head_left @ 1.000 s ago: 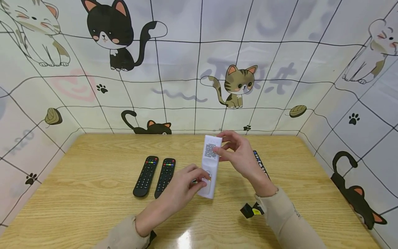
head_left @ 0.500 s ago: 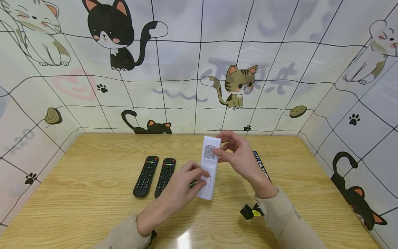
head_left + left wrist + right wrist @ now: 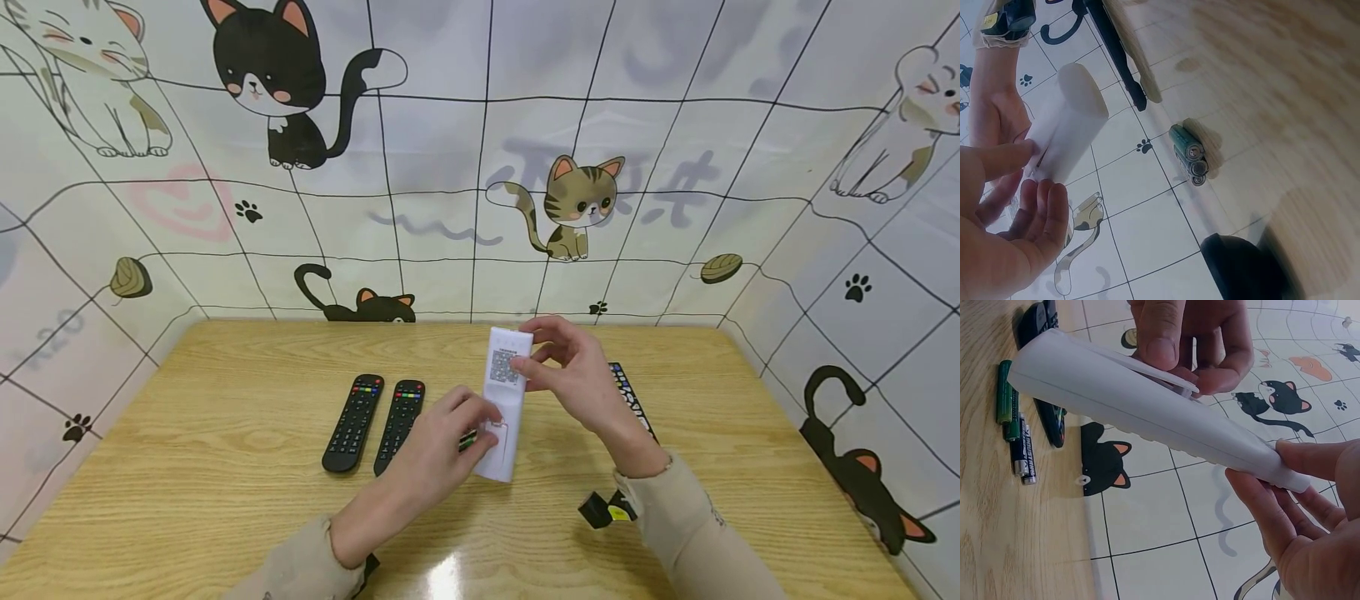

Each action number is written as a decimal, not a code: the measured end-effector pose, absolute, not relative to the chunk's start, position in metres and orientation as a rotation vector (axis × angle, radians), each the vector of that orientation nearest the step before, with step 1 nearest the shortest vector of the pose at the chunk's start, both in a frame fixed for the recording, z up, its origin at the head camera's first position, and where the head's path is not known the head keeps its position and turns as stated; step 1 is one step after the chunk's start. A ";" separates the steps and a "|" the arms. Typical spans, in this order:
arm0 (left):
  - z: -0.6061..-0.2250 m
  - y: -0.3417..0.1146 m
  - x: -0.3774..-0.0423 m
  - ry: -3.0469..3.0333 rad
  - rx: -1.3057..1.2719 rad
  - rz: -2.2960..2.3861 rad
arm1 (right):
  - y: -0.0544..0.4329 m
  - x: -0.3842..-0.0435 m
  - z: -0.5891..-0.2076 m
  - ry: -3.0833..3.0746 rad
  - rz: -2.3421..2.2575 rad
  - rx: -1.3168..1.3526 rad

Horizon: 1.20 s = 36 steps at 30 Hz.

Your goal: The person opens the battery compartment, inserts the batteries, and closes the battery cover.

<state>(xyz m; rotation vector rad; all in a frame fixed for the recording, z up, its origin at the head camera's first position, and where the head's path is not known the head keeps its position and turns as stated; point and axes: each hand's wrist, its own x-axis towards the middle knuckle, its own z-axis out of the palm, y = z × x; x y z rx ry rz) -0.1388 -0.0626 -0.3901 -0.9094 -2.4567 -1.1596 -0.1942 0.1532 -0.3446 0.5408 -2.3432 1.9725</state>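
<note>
White remote control (image 3: 507,402), likely light, stiff, slick: right hand (image 3: 573,371) grips its edges, probably the surest hold; left hand (image 3: 446,437) pinches the battery cover (image 3: 496,457).

Back of white remote (image 3: 508,406): QR code (image 3: 505,367), with printed line (image 3: 508,350) above, too small to read; backdrop (image 3: 442,150), left side: faint grey "H20" (image 3: 54,337); backdrop, rear: large grey characters (image 3: 678,190), blurred; batteries (image 3: 1023,454): wrapper print, illegible; black remotes (image 3: 353,423): key markings, too small; yellow label (image 3: 620,512), right wrist: unreadable
</note>
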 end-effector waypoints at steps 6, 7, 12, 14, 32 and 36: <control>-0.389 -0.062 -0.140 -2.521 -0.777 -1.301 | 0.154 -0.194 -0.344 -2.353 1.974 0.527; -0.389 -0.062 -0.140 -2.529 -0.754 -1.344 | 0.154 -0.194 -0.344 -2.354 1.976 0.525; -0.388 -0.064 -0.142 -2.567 -0.696 -1.558 | 0.155 -0.194 -0.342 -2.365 1.971 0.514; -0.387 -0.064 -0.142 -2.582 -0.696 -1.616 | 0.155 -0.193 -0.342 -2.366 1.976 0.515; -0.385 -0.066 -0.143 -2.617 -0.736 -1.645 | 0.152 -0.192 -0.342 -2.360 1.991 0.534; -0.385 -0.066 -0.143 -2.620 -0.745 -1.616 | 0.152 -0.192 -0.343 -2.372 1.975 0.530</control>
